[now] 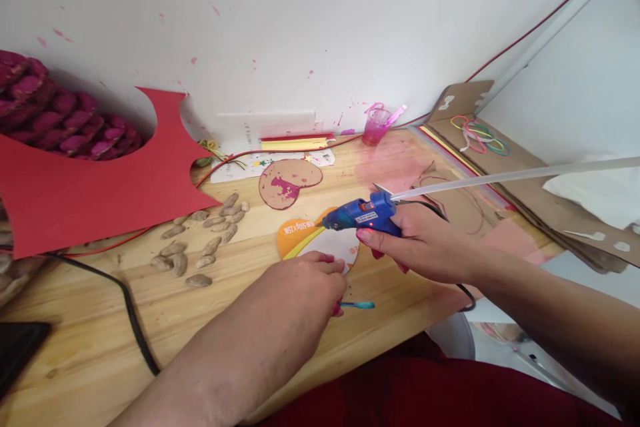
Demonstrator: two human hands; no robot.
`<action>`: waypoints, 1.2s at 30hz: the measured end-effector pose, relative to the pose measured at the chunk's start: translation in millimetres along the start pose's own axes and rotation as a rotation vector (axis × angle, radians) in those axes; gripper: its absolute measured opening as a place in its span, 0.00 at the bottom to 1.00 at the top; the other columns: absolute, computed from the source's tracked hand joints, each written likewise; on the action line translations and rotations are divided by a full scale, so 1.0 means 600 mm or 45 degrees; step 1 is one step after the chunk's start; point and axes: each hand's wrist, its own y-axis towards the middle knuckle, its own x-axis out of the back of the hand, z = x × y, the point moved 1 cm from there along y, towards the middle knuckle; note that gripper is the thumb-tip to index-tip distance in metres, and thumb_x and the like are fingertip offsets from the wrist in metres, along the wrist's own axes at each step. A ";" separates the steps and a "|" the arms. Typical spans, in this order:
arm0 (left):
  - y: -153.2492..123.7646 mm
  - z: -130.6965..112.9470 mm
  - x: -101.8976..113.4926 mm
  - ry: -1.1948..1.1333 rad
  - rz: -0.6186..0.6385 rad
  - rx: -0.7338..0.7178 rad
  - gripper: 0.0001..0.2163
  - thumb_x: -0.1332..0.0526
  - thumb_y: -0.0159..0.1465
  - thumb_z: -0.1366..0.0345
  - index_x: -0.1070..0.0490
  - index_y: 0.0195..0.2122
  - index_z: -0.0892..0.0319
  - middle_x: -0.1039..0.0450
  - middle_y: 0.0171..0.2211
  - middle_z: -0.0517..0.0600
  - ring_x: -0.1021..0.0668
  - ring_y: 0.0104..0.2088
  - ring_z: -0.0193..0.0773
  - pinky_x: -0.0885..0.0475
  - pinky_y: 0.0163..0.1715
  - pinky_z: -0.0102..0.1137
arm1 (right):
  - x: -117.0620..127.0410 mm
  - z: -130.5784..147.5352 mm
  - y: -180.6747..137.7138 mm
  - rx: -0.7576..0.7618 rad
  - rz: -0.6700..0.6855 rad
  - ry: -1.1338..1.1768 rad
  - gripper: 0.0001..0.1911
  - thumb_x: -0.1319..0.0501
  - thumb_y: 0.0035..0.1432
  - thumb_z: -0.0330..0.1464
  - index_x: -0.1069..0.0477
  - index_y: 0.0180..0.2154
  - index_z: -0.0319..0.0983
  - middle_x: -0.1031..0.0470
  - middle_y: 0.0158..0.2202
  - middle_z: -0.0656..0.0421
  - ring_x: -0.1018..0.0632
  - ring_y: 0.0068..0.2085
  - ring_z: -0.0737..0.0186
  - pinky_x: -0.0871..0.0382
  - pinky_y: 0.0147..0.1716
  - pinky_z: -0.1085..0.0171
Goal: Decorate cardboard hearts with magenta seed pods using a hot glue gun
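My right hand (425,240) is wrapped round a blue hot glue gun (367,213), with a long clear glue stick (500,177) sticking out of its back. The gun's tip points left, over the upper part of a heart-shaped card cutout (305,240) in orange, yellow and white. Curled at that heart's near edge, my left hand (315,283) grips it, and the hand hides its lower part. A blue-green stick (359,305) shows beside my left fingers; whether they hold it too is hidden.
Several peanuts (199,280) and a cut red sheet (100,193) lie left. Behind stand a brown heart cutout (285,183) with pink stains and a plastic cup (375,128) of pink liquid. Cardboard (520,173) and coloured loops (480,137) are right; a black cable (127,307) crosses the left side.
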 end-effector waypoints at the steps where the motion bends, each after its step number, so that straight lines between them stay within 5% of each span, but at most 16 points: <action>1: 0.000 0.000 -0.001 0.009 0.005 0.005 0.11 0.46 0.63 0.74 0.24 0.35 0.57 0.21 0.40 0.55 0.20 0.44 0.45 0.27 0.46 0.37 | 0.000 0.001 0.000 0.004 0.003 -0.010 0.26 0.45 0.62 0.53 0.30 0.26 0.39 0.33 0.19 0.61 0.34 0.21 0.68 0.48 0.20 0.66; 17: -0.005 0.006 -0.008 -0.049 -0.055 -0.007 0.11 0.46 0.64 0.73 0.25 0.32 0.56 0.21 0.38 0.53 0.20 0.40 0.42 0.28 0.44 0.35 | -0.001 -0.004 0.005 -0.030 -0.023 -0.011 0.28 0.45 0.60 0.55 0.34 0.21 0.40 0.34 0.17 0.60 0.37 0.19 0.68 0.51 0.20 0.64; 29: 0.003 -0.008 0.005 0.117 0.126 0.095 0.11 0.46 0.62 0.75 0.26 0.32 0.58 0.21 0.40 0.54 0.20 0.40 0.44 0.27 0.43 0.37 | -0.002 -0.002 0.011 -0.019 -0.063 -0.078 0.28 0.45 0.61 0.55 0.32 0.23 0.40 0.33 0.18 0.60 0.36 0.19 0.68 0.50 0.20 0.64; 36: 0.002 -0.016 0.011 0.091 0.103 0.078 0.12 0.47 0.64 0.75 0.24 0.33 0.59 0.21 0.40 0.55 0.20 0.42 0.44 0.27 0.45 0.36 | -0.005 -0.002 0.010 -0.057 -0.026 -0.153 0.30 0.49 0.61 0.57 0.32 0.26 0.39 0.32 0.20 0.61 0.34 0.20 0.68 0.48 0.21 0.65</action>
